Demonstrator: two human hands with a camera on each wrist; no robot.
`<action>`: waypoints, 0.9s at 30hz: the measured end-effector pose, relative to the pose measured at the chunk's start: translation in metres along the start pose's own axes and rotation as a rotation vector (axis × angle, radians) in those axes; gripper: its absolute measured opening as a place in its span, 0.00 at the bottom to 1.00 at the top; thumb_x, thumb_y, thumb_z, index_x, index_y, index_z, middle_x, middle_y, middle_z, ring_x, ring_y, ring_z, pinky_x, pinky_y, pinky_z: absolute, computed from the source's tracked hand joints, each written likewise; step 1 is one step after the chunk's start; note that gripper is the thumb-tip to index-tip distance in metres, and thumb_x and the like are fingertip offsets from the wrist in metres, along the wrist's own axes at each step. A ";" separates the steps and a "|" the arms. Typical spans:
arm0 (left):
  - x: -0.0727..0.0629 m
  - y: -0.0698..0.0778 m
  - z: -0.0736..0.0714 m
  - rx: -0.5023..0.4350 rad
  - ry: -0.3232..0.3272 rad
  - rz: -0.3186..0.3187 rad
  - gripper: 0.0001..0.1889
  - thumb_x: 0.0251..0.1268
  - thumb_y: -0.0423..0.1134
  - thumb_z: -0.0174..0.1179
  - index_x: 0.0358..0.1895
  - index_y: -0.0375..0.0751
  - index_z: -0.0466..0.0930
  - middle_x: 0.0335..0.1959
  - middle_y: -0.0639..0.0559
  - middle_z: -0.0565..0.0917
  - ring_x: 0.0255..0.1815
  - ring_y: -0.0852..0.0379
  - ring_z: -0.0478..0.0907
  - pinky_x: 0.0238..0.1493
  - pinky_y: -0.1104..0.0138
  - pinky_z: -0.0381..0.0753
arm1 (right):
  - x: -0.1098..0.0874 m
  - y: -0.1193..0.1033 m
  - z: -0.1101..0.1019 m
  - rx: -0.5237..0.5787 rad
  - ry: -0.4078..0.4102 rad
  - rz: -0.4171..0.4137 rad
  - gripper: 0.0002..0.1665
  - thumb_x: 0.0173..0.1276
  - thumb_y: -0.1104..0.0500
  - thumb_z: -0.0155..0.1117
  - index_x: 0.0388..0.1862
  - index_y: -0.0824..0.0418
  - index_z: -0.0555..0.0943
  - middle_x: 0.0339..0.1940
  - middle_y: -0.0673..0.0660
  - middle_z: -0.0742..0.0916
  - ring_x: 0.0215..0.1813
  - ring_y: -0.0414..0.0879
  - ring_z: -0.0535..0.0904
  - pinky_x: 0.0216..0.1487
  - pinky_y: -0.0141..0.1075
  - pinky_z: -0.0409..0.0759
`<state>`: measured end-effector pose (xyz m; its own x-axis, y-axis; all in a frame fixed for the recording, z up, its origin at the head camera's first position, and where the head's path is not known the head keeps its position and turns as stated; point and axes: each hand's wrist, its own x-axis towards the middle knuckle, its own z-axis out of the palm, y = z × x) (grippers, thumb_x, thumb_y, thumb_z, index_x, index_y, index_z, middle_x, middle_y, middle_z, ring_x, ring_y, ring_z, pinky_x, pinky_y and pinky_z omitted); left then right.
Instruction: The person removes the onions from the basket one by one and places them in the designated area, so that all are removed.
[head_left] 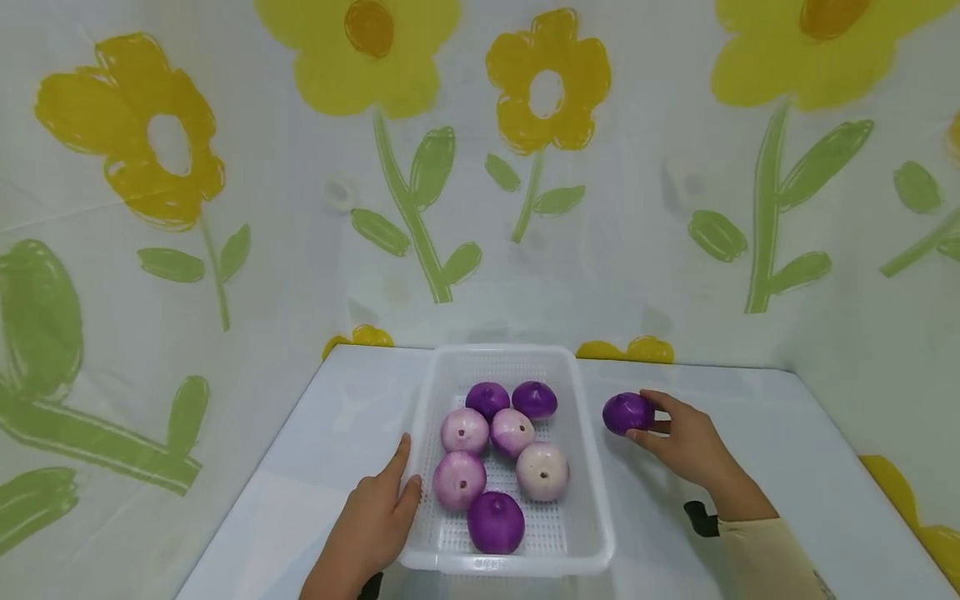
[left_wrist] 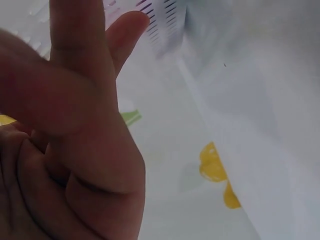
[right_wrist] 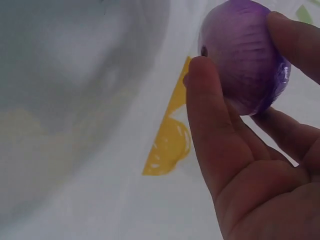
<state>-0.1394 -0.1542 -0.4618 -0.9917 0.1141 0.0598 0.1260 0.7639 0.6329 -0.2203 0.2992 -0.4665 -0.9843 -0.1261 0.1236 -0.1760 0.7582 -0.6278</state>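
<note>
We are seeing the right grip (head_left: 693, 446) pinching a purple onion (head_left: 626, 414), fingers and thumb curling round its right side. The onion is sitting just beyond the basket's right wall, near the far edge of the surface (head_left: 292, 483) and left of its far right corner; we are not managing to tell whether it is touching down. We are guessing that the digits are spreading round it because a smooth, round skin could be slipping from a narrower hold.

The left grip (head_left: 371, 517) is pinching nothing: its index finger and thumb are lying straight and spread at the basket's left rim, probably for steadying, though we are not able to say whether they are pressing.

The white basket (head_left: 517, 566) is standing nearer the surface's left edge than its right, its far end close to the far edge, which we are judging convenient for both arms. Inside, three dark onions (head_left: 496, 522) are showing purple tops and four pale onions (head_left: 542, 483) are turning small holes upward; we are supposing that the walls are stopping such round shapes from rolling away
</note>
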 end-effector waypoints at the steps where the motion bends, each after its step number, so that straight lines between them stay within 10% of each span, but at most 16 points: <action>1: 0.000 0.000 -0.001 0.016 0.005 0.009 0.34 0.85 0.46 0.53 0.85 0.41 0.56 0.13 0.60 0.64 0.19 0.64 0.66 0.49 0.52 0.82 | 0.002 -0.002 0.000 0.006 -0.008 0.000 0.47 0.68 0.49 0.78 0.78 0.69 0.69 0.72 0.72 0.78 0.59 0.64 0.85 0.59 0.61 0.80; 12: 0.001 0.000 0.000 0.026 0.009 0.013 0.33 0.83 0.45 0.55 0.85 0.40 0.58 0.30 0.43 0.85 0.46 0.54 0.85 0.56 0.45 0.81 | 0.014 0.000 0.013 0.031 -0.071 0.021 0.45 0.69 0.53 0.77 0.76 0.70 0.68 0.70 0.74 0.78 0.59 0.64 0.85 0.60 0.58 0.81; 20: -0.001 0.000 0.005 -0.030 -0.032 -0.006 0.34 0.85 0.46 0.53 0.86 0.42 0.54 0.14 0.59 0.67 0.19 0.62 0.69 0.51 0.52 0.80 | 0.023 0.011 0.022 -0.006 -0.121 0.076 0.43 0.66 0.55 0.79 0.73 0.69 0.70 0.68 0.74 0.79 0.62 0.68 0.83 0.56 0.54 0.84; 27: 0.001 -0.002 0.002 0.000 -0.004 0.008 0.34 0.85 0.46 0.53 0.85 0.41 0.55 0.15 0.59 0.67 0.29 0.63 0.75 0.55 0.49 0.81 | 0.023 0.009 0.023 -0.004 -0.098 0.050 0.42 0.64 0.52 0.81 0.69 0.69 0.71 0.61 0.73 0.84 0.62 0.67 0.83 0.60 0.59 0.80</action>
<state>-0.1406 -0.1544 -0.4649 -0.9905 0.1225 0.0619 0.1339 0.7626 0.6328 -0.2453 0.2884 -0.4868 -0.9885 -0.1500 0.0164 -0.1269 0.7677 -0.6281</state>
